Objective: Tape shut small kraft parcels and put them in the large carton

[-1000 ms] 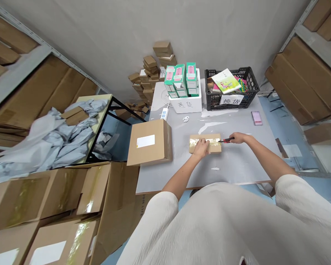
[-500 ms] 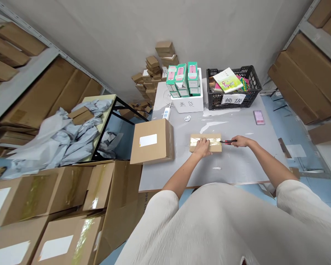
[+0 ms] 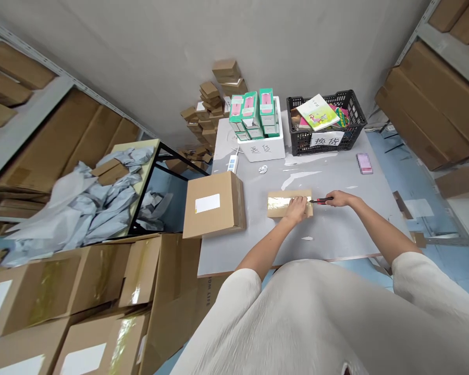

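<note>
A small cardboard box (image 3: 277, 203) with shiny tape along its top lies on the grey table (image 3: 258, 245). My left hand (image 3: 296, 208) rests on the right part of this box, fingers spread over the tape. My right hand (image 3: 339, 198) is closed around a red and black cutter (image 3: 323, 200), whose tip touches the box's right end. To the left stands a larger cardboard box (image 3: 209, 208) with a white label.
At the table's back are a white foam box (image 3: 261, 150) of green-pink cartons and a black crate (image 3: 324, 140) with booklets. A pixelated pink item (image 3: 364, 163) lies right. Stacked cartons (image 3: 97, 265) and grey bags (image 3: 101, 198) fill the left side.
My left hand has slid right along the small box, closer to the cutter's tip. My right hand still holds the cutter at the box's right end. The view has shifted slightly.
</note>
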### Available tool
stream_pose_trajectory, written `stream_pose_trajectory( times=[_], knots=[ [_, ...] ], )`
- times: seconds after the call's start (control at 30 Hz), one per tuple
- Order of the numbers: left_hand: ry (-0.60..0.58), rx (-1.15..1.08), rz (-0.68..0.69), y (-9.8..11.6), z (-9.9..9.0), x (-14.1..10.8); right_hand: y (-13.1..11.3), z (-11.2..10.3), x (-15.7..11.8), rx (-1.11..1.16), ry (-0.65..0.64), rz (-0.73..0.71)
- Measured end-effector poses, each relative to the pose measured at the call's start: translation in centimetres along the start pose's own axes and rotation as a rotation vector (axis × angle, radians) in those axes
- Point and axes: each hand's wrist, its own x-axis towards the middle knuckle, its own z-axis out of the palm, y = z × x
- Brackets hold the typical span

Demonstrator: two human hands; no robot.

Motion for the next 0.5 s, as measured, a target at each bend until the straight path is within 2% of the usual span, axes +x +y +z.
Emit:
stream_pose_trajectory(
  times=[0.13, 0.33, 0.5],
  knots=[
    [0.001, 0.043, 0.061, -0.1, 0.1, -0.2, -0.5, -0.1, 0.8, -0.059, 0.051, -0.023],
    [0.017, 0.034, 0.067, -0.1, 0.1, -0.6, -0.2, 0.0, 0.3, 0.118, -0.165, -0.023],
    [0.022, 0.010, 0.046, -0.2, 0.1, -0.4, 0.8, 1.5, -1.1, 0.192, -0.279, -0.027]
  ],
)
